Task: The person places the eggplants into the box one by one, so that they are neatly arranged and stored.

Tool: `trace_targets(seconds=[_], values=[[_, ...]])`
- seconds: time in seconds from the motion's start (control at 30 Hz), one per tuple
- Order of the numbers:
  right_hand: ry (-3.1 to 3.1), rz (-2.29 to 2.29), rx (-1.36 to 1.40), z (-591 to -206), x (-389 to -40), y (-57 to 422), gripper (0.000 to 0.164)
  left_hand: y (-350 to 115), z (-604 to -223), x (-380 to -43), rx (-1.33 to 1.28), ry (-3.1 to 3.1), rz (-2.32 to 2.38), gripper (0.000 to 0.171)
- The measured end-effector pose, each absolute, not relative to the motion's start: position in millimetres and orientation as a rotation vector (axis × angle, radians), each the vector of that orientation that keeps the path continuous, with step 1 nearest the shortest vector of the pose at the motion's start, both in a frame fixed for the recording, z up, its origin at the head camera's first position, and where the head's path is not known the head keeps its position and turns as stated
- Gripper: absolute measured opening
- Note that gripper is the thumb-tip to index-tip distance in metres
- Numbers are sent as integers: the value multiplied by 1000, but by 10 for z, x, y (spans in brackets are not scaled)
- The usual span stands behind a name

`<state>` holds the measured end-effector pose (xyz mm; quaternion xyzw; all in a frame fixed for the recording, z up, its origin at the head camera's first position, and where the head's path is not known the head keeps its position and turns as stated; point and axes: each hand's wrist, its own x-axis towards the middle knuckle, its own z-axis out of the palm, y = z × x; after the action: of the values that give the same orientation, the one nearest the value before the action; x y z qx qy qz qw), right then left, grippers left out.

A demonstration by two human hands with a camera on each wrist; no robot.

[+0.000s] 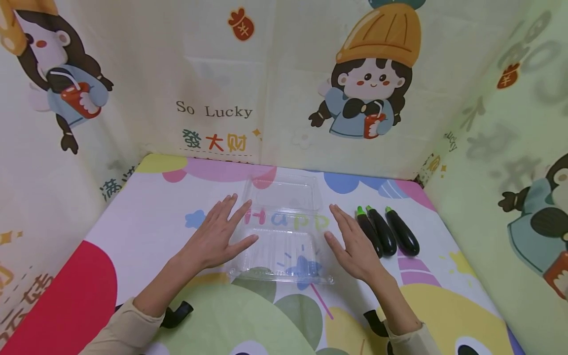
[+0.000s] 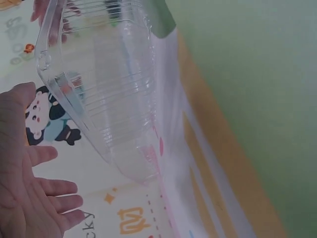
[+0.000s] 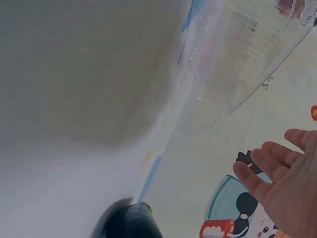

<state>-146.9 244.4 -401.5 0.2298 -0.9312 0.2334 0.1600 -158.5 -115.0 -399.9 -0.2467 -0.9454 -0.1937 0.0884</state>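
A clear plastic clamshell box [image 1: 284,251] lies on the table with its lid [image 1: 284,192] folded back, away from me. Nothing shows inside it. My left hand [image 1: 215,239] hovers at its left side, fingers extended and thumb spread. In the left wrist view that hand [image 2: 25,183] is apart from the box wall [image 2: 114,79]. On the other side my right hand [image 1: 357,249] is held up, fingers straight and holding nothing. The right wrist view also shows a gap between this hand [image 3: 292,183] and the box [image 3: 233,64].
Three dark eggplants [image 1: 403,234] with green stem ends lie side by side to the right of my right hand. A printed cloth [image 1: 151,217] covers the table. Patterned curtains [image 1: 284,98] stand at the back and both sides. Black straps [image 1: 177,314] hang near my wrists.
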Motion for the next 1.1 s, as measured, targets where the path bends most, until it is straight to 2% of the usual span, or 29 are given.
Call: trace_targets(seconds=[1.1], values=[[-2716,659,475,-4170,-1523,2807,58,-1201,-4130,-1603,-734,-2823,-642,81]])
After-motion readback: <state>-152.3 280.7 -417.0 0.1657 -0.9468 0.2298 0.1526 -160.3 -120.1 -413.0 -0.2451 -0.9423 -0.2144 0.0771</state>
